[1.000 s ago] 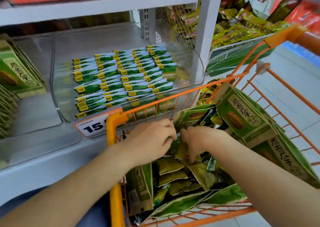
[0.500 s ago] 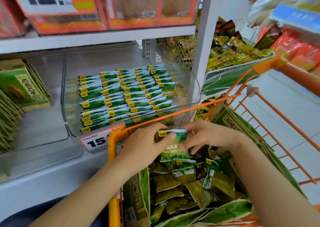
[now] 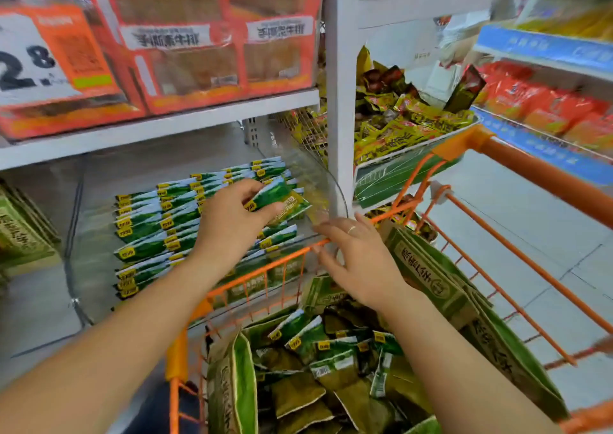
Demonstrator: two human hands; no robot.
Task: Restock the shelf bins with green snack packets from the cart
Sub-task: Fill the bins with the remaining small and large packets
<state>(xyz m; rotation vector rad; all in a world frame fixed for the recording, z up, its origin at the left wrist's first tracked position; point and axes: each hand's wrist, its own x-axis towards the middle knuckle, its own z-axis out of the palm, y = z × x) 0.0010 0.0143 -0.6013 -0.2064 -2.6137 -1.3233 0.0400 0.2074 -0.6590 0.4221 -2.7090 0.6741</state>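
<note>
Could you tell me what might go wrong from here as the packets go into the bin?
The left hand pinches the packets at one end only, so some could slip out over the bin. Dropped carelessly, they might disturb the neat rows. The open right hand hovers at the cart rim and could snag it.

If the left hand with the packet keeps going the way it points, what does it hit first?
Likely the rows of green packets in the clear bin; the left hand, holding its packet, hovers just above them. Depth unclear.

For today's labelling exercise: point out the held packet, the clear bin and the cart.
packet (image 3: 280,198), head view, green front face.
clear bin (image 3: 335,185), head view, right wall.
cart (image 3: 265,268), head view, orange front rim.
</note>
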